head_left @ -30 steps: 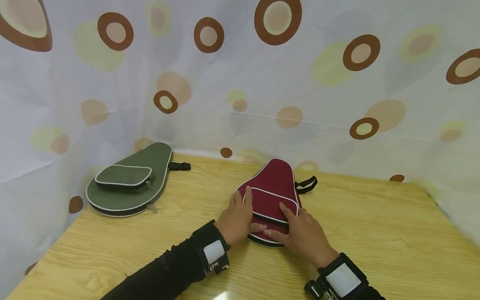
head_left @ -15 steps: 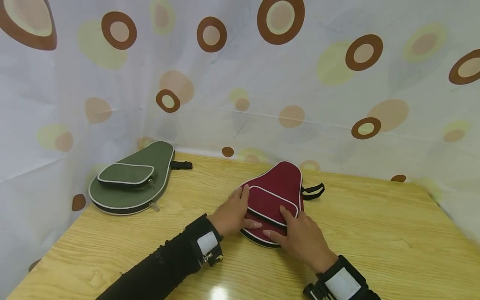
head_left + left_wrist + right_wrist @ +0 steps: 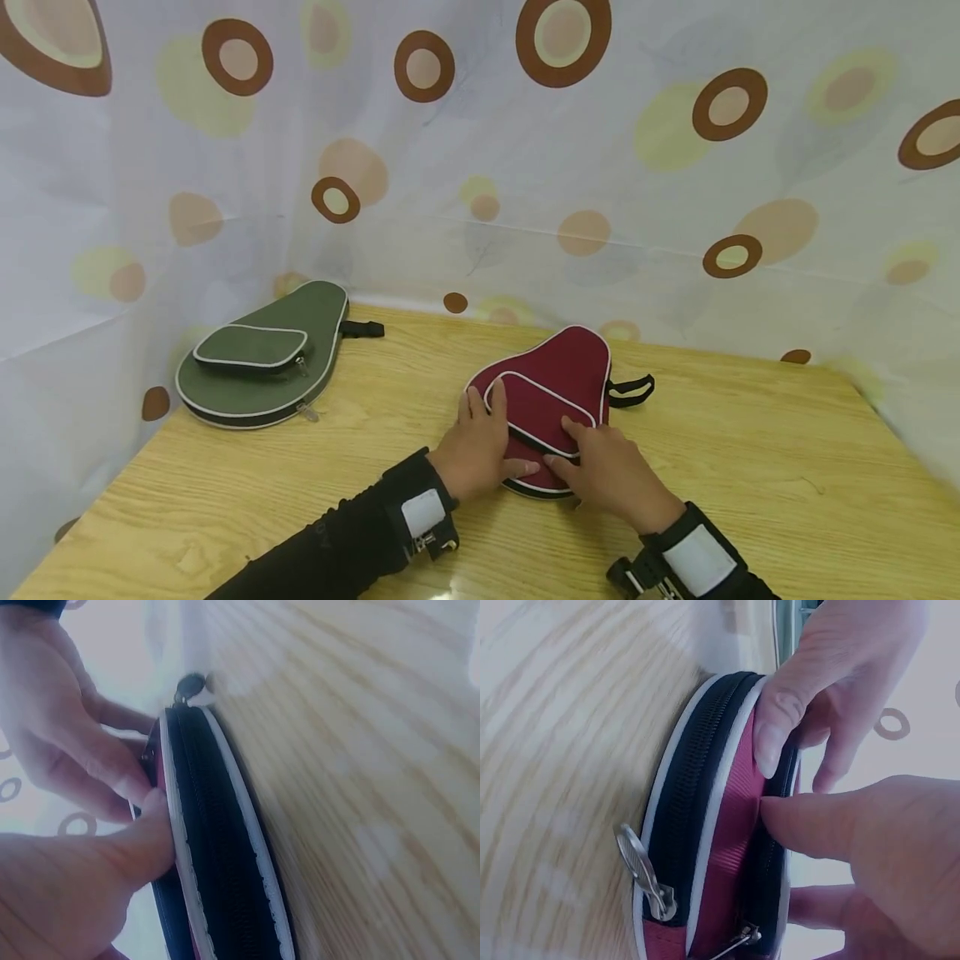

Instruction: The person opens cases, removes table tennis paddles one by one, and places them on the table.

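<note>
A dark red table tennis bat case [image 3: 567, 364] with white piping lies flat on the table, its narrow end pointing away. My left hand [image 3: 472, 446] rests on its left side, fingers spread over the pocket's edge and thumb along the lower front. On the right, my right hand [image 3: 618, 479] touches the pocket [image 3: 540, 412] and lower front with forefinger and thumb; its other fingers are partly hidden at the side. The right wrist view shows a metal zip pull [image 3: 635, 859] on the case's rim and a smaller pocket zip pull [image 3: 742, 939].
A green bat case [image 3: 300, 312] of the same shape lies at the left back, with a black strap [image 3: 362, 330]. The red case's black strap loop [image 3: 632, 391] sticks out to its right. A patterned cloth [image 3: 480, 158] hangs behind the wooden table [image 3: 750, 467].
The red case's narrow end has swung to the right, turning the case slightly clockwise. My left hand shifted a little left, then back right. The green case stays put.
</note>
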Action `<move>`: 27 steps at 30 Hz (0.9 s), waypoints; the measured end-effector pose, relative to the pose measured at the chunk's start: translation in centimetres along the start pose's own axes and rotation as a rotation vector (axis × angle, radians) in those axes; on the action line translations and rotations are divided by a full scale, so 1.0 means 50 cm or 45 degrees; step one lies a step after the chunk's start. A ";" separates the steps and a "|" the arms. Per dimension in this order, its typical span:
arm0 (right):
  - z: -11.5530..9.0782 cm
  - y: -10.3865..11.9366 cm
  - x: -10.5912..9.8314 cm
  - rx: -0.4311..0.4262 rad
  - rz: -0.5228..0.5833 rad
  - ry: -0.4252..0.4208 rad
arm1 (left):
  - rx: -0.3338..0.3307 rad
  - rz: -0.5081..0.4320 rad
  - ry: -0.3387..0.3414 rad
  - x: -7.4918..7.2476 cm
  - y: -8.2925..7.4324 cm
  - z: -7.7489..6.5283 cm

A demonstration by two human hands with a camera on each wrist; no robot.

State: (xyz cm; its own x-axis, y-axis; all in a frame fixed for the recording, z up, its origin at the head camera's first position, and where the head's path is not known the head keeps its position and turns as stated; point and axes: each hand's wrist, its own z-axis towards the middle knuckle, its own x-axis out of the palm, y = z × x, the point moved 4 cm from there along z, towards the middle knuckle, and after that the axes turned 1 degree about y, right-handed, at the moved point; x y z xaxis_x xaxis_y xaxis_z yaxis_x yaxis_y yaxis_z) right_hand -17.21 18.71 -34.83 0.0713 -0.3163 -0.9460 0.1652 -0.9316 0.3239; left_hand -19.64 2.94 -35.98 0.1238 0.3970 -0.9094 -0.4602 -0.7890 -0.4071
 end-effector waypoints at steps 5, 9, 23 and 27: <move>-0.002 0.012 0.001 -0.013 0.034 -0.020 | -0.062 -0.084 0.067 0.005 0.005 0.006; -0.002 0.022 0.005 -0.002 0.068 -0.030 | -0.106 -0.073 0.047 0.014 0.001 0.004; -0.012 0.034 0.001 0.052 0.132 -0.088 | -0.160 0.062 -0.052 0.018 -0.011 0.000; -0.011 0.019 -0.007 0.083 0.157 -0.033 | -0.118 0.017 -0.020 0.017 -0.001 0.002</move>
State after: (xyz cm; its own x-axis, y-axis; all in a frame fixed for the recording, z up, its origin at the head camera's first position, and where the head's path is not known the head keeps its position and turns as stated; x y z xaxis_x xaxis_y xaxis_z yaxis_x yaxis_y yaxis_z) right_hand -16.55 18.04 -34.19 0.0617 -0.4325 -0.8995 0.0924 -0.8949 0.4367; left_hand -19.61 3.39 -36.73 0.1043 0.3929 -0.9136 -0.3786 -0.8338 -0.4018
